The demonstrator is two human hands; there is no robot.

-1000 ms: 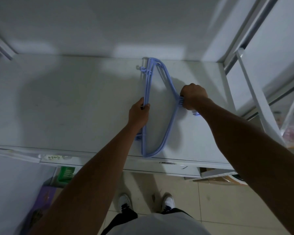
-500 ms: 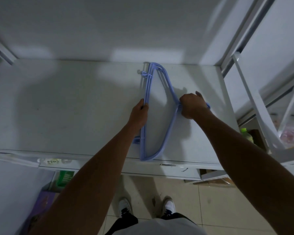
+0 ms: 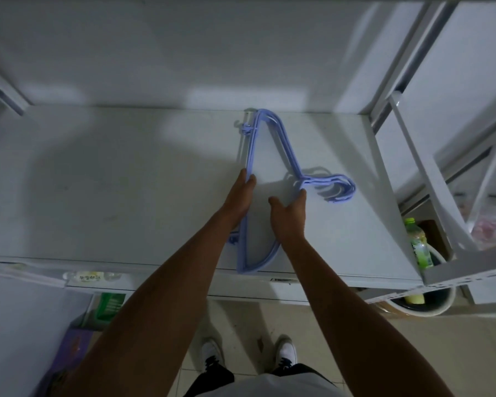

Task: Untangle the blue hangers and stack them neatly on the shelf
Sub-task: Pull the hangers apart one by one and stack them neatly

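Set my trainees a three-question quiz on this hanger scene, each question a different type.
1. True or false: the blue hangers rest on the white shelf.
2. The hangers' hooks point toward: A) the person's right; B) the person's left; C) the floor.
3. Fill in: the ___ hand rests on the hangers' straight bar.
Key: 1 true; 2 A; 3 left hand.
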